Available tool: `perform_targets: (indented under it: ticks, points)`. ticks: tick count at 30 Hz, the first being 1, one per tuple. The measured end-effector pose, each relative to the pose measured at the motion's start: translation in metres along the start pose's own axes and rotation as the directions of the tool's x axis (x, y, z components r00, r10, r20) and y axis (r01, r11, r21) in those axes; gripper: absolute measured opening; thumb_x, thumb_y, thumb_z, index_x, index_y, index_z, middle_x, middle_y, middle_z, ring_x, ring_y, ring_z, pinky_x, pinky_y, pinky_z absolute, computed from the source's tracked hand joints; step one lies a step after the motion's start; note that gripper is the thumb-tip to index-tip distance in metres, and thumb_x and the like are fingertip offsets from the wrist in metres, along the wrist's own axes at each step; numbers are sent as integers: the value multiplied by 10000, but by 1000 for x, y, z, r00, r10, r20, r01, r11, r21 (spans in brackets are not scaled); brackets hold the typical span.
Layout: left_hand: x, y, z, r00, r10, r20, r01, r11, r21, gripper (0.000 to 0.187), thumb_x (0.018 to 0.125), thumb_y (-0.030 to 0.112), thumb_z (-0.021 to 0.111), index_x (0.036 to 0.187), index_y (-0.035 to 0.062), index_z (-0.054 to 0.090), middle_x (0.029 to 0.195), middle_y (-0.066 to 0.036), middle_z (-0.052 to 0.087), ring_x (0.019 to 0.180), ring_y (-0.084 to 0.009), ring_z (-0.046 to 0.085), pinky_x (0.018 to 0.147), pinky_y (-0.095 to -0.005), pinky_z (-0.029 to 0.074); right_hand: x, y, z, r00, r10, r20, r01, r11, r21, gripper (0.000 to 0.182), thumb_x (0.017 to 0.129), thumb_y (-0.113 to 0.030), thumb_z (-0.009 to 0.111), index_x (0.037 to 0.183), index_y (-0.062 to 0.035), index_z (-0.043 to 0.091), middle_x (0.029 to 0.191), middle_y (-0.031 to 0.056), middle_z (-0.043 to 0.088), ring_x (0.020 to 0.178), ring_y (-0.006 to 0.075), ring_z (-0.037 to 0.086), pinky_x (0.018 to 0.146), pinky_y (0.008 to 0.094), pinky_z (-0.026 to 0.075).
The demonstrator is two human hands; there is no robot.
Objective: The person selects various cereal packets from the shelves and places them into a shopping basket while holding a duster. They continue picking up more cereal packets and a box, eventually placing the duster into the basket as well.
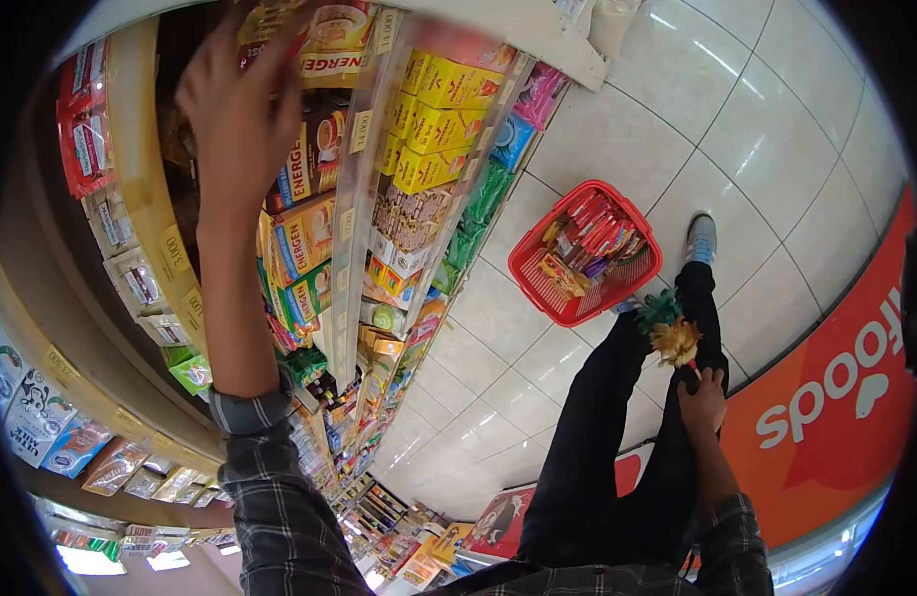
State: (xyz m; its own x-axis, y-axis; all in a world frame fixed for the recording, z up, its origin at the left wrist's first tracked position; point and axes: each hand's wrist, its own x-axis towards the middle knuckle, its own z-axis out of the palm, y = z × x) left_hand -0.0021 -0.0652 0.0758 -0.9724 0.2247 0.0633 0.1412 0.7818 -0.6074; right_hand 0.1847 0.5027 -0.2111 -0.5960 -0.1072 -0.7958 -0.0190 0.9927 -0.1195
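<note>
My left hand (242,109) reaches up at the shelf's upper level, its fingers apart and slightly blurred, near the Energen packs (337,62). Nothing shows in its grip, though the fingertips are partly lost against the dark shelf. More Energen packs (304,238) stand beside my left forearm. Down by my thigh, my right hand (702,402) is closed around the handle of a feather duster (677,341) with tan and green feathers. The handle is mostly hidden by my fingers.
A red shopping basket (555,308) full of packets stands on the tiled floor (617,129) in front of my feet. Yellow boxes (443,129) fill a lower shelf. Red sachets (84,119) hang at left, and milk cartons (39,407) sit lower left. An orange-red printed panel (826,427) lies to the right.
</note>
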Motion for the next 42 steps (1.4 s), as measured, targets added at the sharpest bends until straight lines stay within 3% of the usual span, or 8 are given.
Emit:
perform_targets:
  ticks: [3,7,10,13,16,26,37,42]
  points:
    - [-35,31,-21,945,-316,-88,228,826,-515,330,842,-19,542,1143,81,633,1144,-121,627,1032,-250,584,879,-336,442,4,13,12,998,-54,-35,53,998,-35,385,753,-248,713,1000,-39,505,1062,149,519,1004,355,579,794,484,500]
    - [-163,184,-12,706,-528,472,680,320,-659,288,845,17,592,1132,27,576,1144,-164,610,1090,-326,576,953,-383,440,19,14,18,978,-204,-51,196,972,-130,320,767,-209,656,999,-37,519,1066,143,525,1064,347,536,844,478,465]
    - [-273,352,-18,286,-65,956,946,-142,-293,572,924,323,616,1365,5,440,1398,-231,453,1303,-366,439,1081,-435,363,30,15,33,957,-290,-30,278,938,-208,252,769,-192,626,952,-49,530,1038,142,531,1014,330,542,816,460,458]
    - [-382,537,-67,-158,428,890,986,20,165,1198,676,712,700,1492,-2,191,1446,-341,334,1381,-393,334,1100,-453,339,27,15,34,947,-322,-21,311,928,-206,216,760,-176,628,906,-54,526,997,136,530,981,324,542,796,467,450]
    - [-321,523,-98,-187,446,875,900,-279,334,1208,647,672,742,1493,3,198,1410,-309,409,1310,-406,435,1057,-474,391,37,24,44,911,-411,-29,406,908,-103,200,776,-192,658,835,-56,523,906,140,523,910,354,548,737,482,452]
    - [-314,589,-85,-312,62,948,899,-304,316,481,769,309,663,1201,111,585,1155,-129,612,1050,-344,612,853,-485,517,133,-23,76,550,-807,214,835,523,-172,311,825,-297,660,620,-69,608,705,141,620,688,375,611,619,467,487]
    - [-331,653,-101,-380,52,923,865,-334,375,368,809,252,612,1152,119,617,1141,-82,607,1108,-303,558,908,-457,487,207,-218,157,145,-910,390,974,61,-219,465,804,-341,683,1185,-116,541,1091,148,631,821,379,657,679,479,552]
    - [-328,667,-112,-429,151,891,797,-401,452,368,813,259,607,1148,108,621,1165,-87,590,1118,-300,545,933,-455,458,199,-236,249,459,-796,394,883,359,-303,621,787,-543,685,1195,-92,563,973,199,667,868,385,665,720,467,550]
